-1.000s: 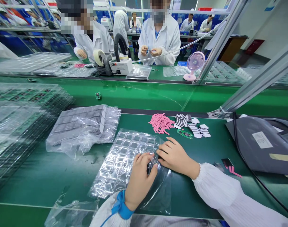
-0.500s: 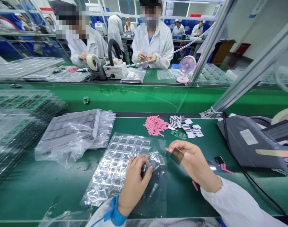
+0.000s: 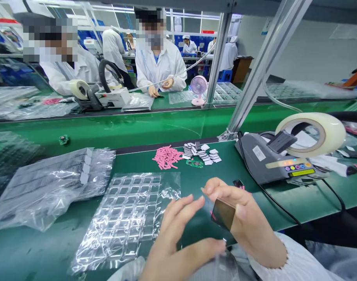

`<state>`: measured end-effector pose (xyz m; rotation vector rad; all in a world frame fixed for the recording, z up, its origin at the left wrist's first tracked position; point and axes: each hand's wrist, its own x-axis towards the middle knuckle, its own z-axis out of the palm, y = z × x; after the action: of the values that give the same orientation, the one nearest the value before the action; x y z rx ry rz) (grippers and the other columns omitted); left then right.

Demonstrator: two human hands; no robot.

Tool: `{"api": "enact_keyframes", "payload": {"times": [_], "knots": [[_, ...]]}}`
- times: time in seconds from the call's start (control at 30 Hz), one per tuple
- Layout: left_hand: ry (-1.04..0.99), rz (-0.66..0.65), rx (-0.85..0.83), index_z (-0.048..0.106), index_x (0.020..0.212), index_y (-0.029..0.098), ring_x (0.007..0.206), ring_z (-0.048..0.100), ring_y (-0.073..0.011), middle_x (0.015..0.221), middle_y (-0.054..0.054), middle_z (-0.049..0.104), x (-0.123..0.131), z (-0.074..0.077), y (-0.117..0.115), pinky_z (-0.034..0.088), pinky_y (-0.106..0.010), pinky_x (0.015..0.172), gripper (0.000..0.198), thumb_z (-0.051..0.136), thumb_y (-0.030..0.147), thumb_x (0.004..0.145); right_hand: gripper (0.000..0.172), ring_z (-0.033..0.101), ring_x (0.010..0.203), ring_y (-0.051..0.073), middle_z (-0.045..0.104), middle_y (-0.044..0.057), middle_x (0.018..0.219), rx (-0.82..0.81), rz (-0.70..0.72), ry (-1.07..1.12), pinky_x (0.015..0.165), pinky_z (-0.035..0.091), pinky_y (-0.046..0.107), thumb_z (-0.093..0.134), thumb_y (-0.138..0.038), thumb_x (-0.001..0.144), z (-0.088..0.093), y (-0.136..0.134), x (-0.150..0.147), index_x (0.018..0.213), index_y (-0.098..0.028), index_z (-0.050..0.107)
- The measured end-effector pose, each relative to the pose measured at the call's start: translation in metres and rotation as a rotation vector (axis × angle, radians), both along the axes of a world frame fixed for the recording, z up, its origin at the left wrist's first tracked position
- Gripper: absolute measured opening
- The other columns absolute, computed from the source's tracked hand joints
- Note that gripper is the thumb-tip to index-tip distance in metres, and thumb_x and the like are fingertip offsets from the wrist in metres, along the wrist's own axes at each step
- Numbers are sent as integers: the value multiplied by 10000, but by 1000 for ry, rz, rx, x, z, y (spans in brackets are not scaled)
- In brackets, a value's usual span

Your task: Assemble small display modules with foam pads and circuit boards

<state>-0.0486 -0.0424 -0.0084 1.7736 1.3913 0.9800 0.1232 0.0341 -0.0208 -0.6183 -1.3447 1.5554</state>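
Observation:
My right hand grips a small dark rectangular screen-like panel between thumb and fingers, tilted above the table. Facing it, my left hand hovers with thumb and fingers spread, blurred by motion and holding nothing that I can see. A clear plastic tray with square pockets lies to the left of my hands. Beyond my hands lie a heap of pink strips, small white-and-black pads and a green circuit board. Behind my right hand, a small black piece with pink on it is partly hidden.
A grey tape dispenser with a large tape roll stands at right, its black cable crossing the table. Bagged grey sheets lie left. Across the green divider, co-workers sit near a pink fan.
My left hand has left the dark object over the tray, opened and moved right towards my right hand, which still grips the panel. The view has swung to the right.

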Motion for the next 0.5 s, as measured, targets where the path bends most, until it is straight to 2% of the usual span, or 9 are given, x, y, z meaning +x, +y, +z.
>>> {"api": "enact_keyframes", "payload": {"times": [0.1,0.23,0.37,0.43,0.5], "knots": [[57,-58,-38,691,1005,457,1274,446,-383,1296,-5,593,13,8,7,370,-623,1027,395,705,511,614,261,536,952,204,567,40,956,134,-75,-117,835,478,354,589,-517,806,0,-7,11,966,-333,680],[9,-141,25,694,999,446,1234,509,-332,1298,-10,595,23,9,9,427,-548,1007,261,610,483,754,196,539,942,219,548,55,983,295,-192,-359,779,488,362,611,-420,815,6,-13,23,973,-315,660],[-332,-148,-85,687,1016,436,1192,554,-284,1283,-7,598,28,4,9,487,-459,972,272,600,500,767,135,571,841,199,572,39,941,361,-200,-488,717,499,358,610,-411,817,17,-16,27,902,-315,652],[-561,-231,-164,701,981,441,1169,569,-275,1233,-1,622,29,0,13,497,-448,957,252,623,501,749,184,584,864,210,597,38,957,399,-221,-510,711,503,361,578,-453,833,20,-17,30,965,-342,641],[-749,-349,-234,726,920,434,1125,594,-289,1160,-5,657,29,-6,19,492,-471,949,264,660,545,690,301,586,954,240,617,45,1011,441,-242,-525,818,484,418,543,-531,832,22,-17,33,1073,-361,599]]}}
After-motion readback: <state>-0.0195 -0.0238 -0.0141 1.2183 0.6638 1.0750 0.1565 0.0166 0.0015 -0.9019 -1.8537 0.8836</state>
